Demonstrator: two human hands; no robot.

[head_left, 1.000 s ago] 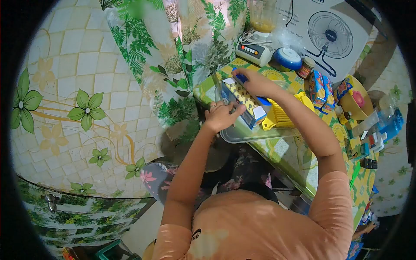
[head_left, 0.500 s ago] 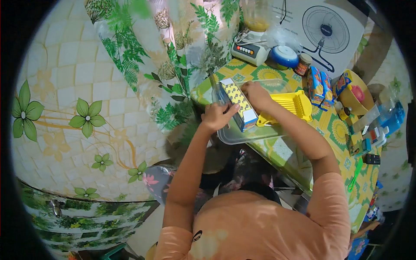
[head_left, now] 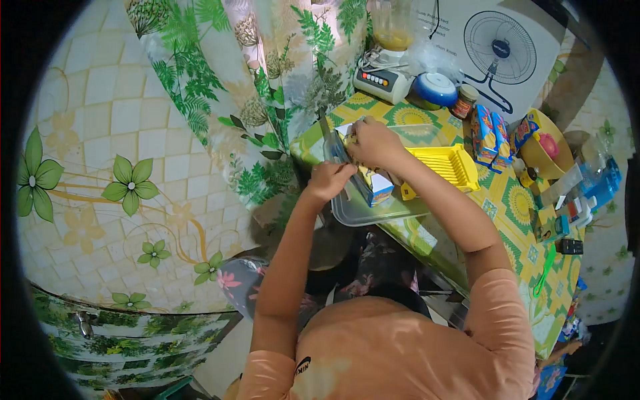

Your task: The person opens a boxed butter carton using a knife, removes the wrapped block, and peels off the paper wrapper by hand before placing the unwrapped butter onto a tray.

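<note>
A long box (head_left: 377, 186), patterned yellow on top with blue sides, lies in a clear plastic tray (head_left: 360, 217) at the table's left end. My left hand (head_left: 329, 180) grips the box's near-left side, thumb along its edge. Over the far half of the box is my right hand (head_left: 371, 141), its fingers closed on the top edge and covering much of the pattern. A yellow ridged plastic holder (head_left: 444, 168) sits right of the box, partly behind my right forearm.
Behind stand a blender base (head_left: 383, 81), a blue-and-white bowl (head_left: 435, 89), a jar (head_left: 464, 101) and a fan carton (head_left: 500, 53). Blue snack packs (head_left: 490, 138) and a yellow tub (head_left: 548, 155) are to the right. A green utensil (head_left: 545, 270) lies near the right edge.
My right hand first drew back from the box with a blue item that is no longer visible, and now lies over the box top. My left hand stays at the box's left side.
</note>
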